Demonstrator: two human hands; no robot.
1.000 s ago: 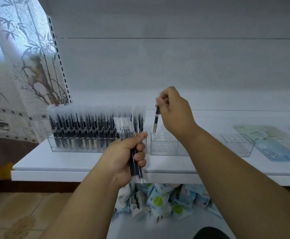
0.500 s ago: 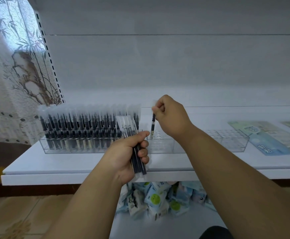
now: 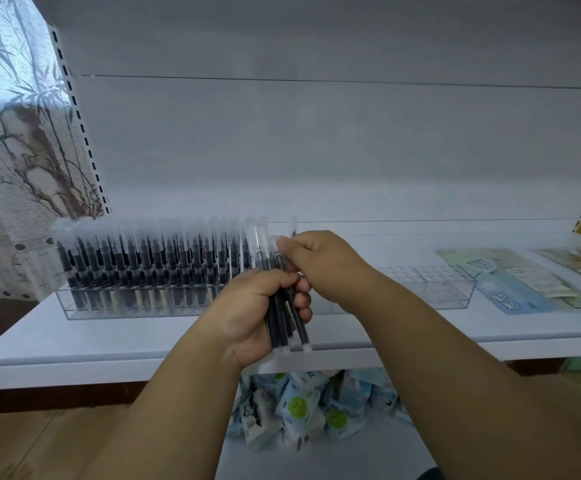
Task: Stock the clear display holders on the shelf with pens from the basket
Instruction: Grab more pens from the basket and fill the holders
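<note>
Now our right hand [image 3: 320,263] has come back from the second clear holder [image 3: 431,289] and pinches the top of the pen bundle [image 3: 284,306] gripped in our left hand [image 3: 258,306], just in front of the full holder [image 3: 150,271]. One pen [image 3: 294,226] stands in the second holder; we judge another is being drawn for it.

Left hand [image 3: 252,308] grips a bundle of black pens [image 3: 287,322], clear caps up. Right hand [image 3: 320,263] reaches across, fingertips pinching a pen at the top of that bundle. On the white shelf [image 3: 109,337], the left clear holder [image 3: 136,299] stands packed with pens; the right holder [image 3: 434,289] shows bare slots. Packets [image 3: 303,410] lie piled below.
</note>
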